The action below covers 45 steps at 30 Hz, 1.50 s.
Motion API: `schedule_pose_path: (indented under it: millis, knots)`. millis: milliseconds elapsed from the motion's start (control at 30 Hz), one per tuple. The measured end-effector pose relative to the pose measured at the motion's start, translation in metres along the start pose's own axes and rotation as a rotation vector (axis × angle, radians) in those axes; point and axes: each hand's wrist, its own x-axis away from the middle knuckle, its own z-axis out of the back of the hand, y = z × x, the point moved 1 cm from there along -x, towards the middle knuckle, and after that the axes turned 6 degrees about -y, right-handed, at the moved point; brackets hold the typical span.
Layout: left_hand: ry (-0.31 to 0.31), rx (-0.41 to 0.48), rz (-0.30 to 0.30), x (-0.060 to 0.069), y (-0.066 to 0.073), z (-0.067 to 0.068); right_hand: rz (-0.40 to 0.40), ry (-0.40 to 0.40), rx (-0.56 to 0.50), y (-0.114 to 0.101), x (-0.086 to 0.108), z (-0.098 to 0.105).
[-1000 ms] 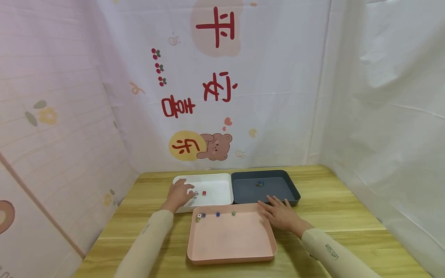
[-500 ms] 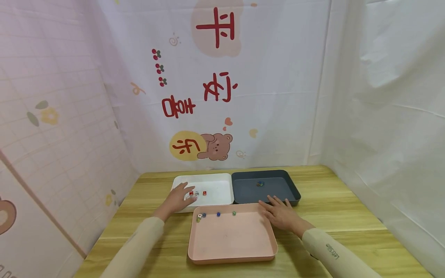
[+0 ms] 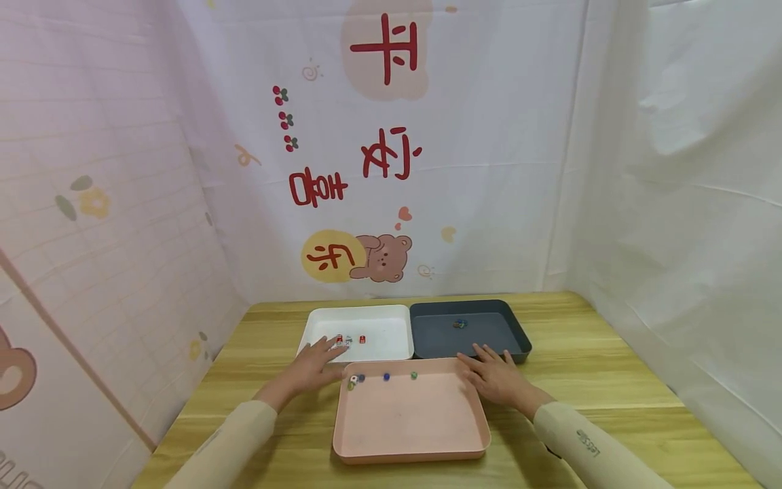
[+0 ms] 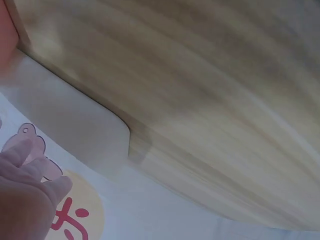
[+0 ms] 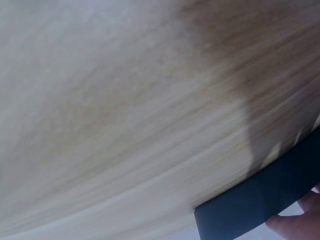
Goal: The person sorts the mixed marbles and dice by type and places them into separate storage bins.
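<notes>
My left hand [image 3: 311, 367] has its fingers stretched over the near left part of the white tray [image 3: 391, 314], its thumb by the far left corner of the pink tray [image 3: 421, 435]. Inside the white tray are a red die [image 3: 362, 339] and several other small dice, partly hidden by the fingers. My right hand [image 3: 496, 375] lies with spread fingers at the pink tray's far right corner and the near rim of the dark grey tray [image 3: 519, 333]. Along the pink tray's far side sit a white die [image 3: 354, 379], a blue die [image 3: 387, 376] and a green die [image 3: 414, 375].
A small cluster of blue, green and brown pieces [image 3: 459, 324] lies in the dark grey tray. All trays stand on a wood-grain table [image 3: 611, 387]. A printed white curtain [image 3: 489, 170] closes off the back and both sides.
My left hand has drawn back toward me from over the white tray, uncovering more of the dice there. The right hand keeps its place. The head view has shifted slightly.
</notes>
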Motion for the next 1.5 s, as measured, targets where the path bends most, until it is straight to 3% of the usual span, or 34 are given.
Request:
schedule_pose_path:
  millis: [233,567,1067,1300,1500]
  knots:
    - [-0.053,-0.004,-0.008,0.01,0.003,-0.006,-0.004,0.004,-0.028,-0.004,0.0,0.003]
    - [-0.055,0.012,-0.045,0.019,0.009,-0.01,0.052,0.089,0.017,-0.015,-0.015,0.006]
    - [-0.074,0.016,-0.016,0.023,0.008,-0.01,0.12,0.054,-0.004,-0.047,-0.038,0.006]
    - [-0.081,0.026,-0.01,0.021,0.01,-0.007,0.208,0.036,0.073,-0.064,-0.049,0.005]
    - [-0.097,0.032,-0.001,0.021,0.012,-0.005,0.221,0.002,0.13,-0.075,-0.054,0.004]
